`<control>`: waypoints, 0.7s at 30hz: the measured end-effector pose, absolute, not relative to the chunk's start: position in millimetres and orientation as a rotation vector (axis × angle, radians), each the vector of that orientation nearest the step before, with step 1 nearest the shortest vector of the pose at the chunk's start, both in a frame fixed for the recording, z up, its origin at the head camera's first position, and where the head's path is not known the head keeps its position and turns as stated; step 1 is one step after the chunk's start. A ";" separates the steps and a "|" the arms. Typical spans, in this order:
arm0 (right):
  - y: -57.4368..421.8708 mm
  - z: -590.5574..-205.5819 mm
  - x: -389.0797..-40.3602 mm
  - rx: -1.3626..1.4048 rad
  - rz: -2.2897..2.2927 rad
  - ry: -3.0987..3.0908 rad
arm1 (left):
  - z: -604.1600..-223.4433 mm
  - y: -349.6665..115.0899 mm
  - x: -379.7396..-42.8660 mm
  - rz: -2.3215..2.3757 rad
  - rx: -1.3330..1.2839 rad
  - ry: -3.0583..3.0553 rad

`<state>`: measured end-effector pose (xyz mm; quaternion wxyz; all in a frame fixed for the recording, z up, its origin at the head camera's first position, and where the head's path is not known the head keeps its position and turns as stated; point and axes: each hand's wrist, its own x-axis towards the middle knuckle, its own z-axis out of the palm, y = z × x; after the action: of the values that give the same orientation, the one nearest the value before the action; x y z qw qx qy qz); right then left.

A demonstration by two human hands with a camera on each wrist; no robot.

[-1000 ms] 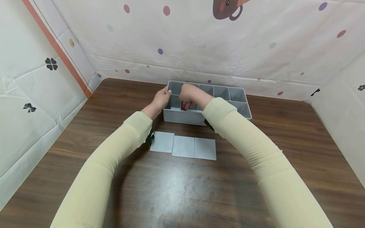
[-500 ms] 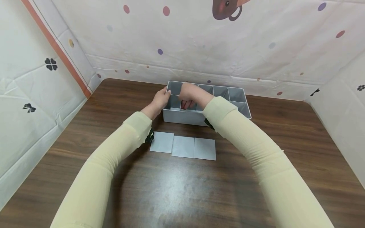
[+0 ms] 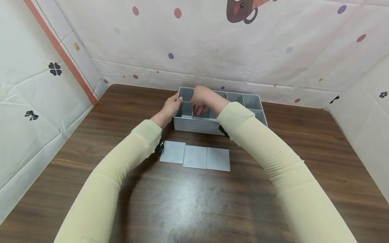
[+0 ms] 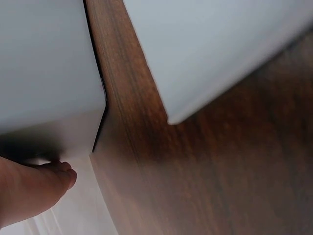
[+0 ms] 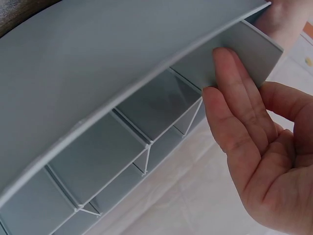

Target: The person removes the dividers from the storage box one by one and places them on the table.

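Raised slightly since a second ago, the right hand (image 3: 202,99) pinches a gray divider panel (image 5: 258,53), probably light, stiff and smooth, best held by its upper edge, near the left end of the compartment box (image 3: 194,125), whose left wall the left hand (image 3: 171,106) grips.

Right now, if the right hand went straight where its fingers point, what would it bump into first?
Probably the grey box, likely its front wall from inside, though how deep the right hand points is unclear.
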<state>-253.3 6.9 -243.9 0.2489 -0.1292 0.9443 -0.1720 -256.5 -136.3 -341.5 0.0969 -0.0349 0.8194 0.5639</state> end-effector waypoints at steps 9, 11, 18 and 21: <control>9.1 -238.9 -250.6 -0.328 -0.504 2.589 | -343.3 -136.1 -256.5 1.669 -0.118 2.396; 9.5 -237.7 -250.0 -0.328 -0.508 2.590 | -343.6 -135.9 -256.5 1.676 -0.120 2.390; 9.6 -233.1 -246.9 -0.324 -0.513 2.603 | -342.3 -135.7 -256.2 1.683 -0.120 2.401; 9.2 -230.5 -245.4 -0.328 -0.520 2.604 | -340.7 -136.0 -256.1 1.674 -0.116 2.409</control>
<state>-245.4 9.2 -230.5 0.2310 -0.1191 0.9469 -0.1890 -256.1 -136.0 -340.7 0.1028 -0.0392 0.8162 0.5673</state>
